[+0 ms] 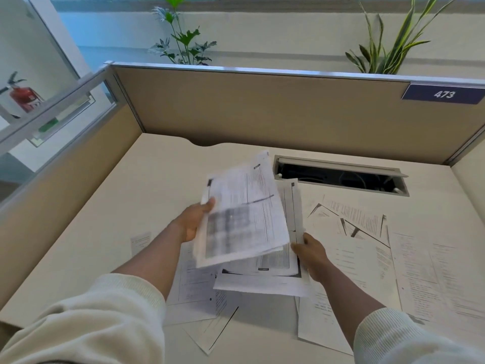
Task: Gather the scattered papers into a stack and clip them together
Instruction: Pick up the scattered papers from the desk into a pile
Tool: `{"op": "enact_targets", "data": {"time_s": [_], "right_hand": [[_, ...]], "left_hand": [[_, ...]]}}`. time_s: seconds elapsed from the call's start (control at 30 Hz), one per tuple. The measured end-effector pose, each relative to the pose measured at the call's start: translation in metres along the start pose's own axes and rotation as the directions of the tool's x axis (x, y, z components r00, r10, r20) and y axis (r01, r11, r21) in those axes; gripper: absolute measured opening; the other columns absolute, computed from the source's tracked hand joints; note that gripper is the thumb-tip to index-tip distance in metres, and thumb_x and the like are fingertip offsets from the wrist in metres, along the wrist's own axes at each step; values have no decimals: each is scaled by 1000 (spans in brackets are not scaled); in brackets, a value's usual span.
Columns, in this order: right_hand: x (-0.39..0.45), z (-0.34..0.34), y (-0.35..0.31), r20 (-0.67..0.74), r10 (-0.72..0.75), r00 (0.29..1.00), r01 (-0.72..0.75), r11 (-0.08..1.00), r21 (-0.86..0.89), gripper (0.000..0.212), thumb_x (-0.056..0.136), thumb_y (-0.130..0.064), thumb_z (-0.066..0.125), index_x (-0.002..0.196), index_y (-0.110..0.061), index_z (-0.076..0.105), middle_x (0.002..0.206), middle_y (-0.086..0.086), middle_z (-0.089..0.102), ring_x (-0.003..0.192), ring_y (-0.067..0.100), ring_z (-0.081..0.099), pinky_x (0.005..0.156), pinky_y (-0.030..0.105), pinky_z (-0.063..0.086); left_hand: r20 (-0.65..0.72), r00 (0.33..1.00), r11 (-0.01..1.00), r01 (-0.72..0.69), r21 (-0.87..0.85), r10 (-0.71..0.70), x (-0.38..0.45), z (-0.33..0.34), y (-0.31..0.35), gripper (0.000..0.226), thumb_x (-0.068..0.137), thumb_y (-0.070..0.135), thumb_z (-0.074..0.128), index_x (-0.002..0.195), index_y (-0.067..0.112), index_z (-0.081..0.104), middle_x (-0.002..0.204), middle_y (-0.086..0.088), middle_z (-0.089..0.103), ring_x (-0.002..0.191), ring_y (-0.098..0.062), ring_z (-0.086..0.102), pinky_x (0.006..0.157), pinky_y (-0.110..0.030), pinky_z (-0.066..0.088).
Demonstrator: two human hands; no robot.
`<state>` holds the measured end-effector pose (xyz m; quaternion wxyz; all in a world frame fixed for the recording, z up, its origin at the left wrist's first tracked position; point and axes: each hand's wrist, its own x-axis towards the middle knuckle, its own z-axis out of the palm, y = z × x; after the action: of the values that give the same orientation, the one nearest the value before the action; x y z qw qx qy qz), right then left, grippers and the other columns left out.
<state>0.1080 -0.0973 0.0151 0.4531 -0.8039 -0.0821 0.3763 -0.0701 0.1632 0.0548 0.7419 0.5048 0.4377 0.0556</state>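
Observation:
My left hand (193, 222) grips the left edge of a loose bundle of printed papers (244, 214), lifted above the desk and blurred by motion. My right hand (309, 252) pinches the right edge of sheets just under that bundle. More printed sheets (364, 232) lie scattered over the white desk to the right, and others (194, 298) lie below and between my forearms. A small slip of paper (141, 241) lies to the left of my left arm. No clip is visible.
The white desk (126, 195) is enclosed by beige partition walls at the back and left. An open cable slot (341, 177) is set into the desk behind the papers. A sign reading 473 (443, 94) hangs at the top right. Plants stand behind the partition.

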Motion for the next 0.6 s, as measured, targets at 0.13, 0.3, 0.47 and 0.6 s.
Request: {"op": "enact_targets", "data": {"time_s": [0.13,0.3,0.47,0.6], "right_hand": [[2,3,-8,93,14,996,-25,993,111,14,91,-11,60,102,-19,65,103,1,71,97,22,66,88,39,56],[-5,2,-15,171,25,985,-60,977,205,18,94,-10,59,94,-26,67,98,-3,74,94,20,69,84,38,58],[-7,4,-18,253,33,967,-79,982,173,29,97,-8,47,118,-19,65,110,0,72,103,22,68,89,41,57],[-7,6,-20,267,54,962,-115,969,220,27,98,-23,51,119,-17,67,110,3,73,102,25,69,91,45,56]], "left_hand": [[-39,999,985,-2,170,9,5,1,-25,74,81,59,64,141,18,51,143,2,53,130,-24,49,113,-45,33],[-2,1000,963,-19,270,21,4,14,-41,57,96,40,58,147,21,41,147,5,46,139,-20,37,114,-39,25],[47,999,988,11,157,-19,0,13,-49,52,94,14,64,143,12,47,142,-3,54,129,-20,49,112,-33,34],[79,996,981,21,195,-37,0,14,-54,51,92,5,65,140,11,50,141,-6,56,125,-22,53,109,-36,39]]}}
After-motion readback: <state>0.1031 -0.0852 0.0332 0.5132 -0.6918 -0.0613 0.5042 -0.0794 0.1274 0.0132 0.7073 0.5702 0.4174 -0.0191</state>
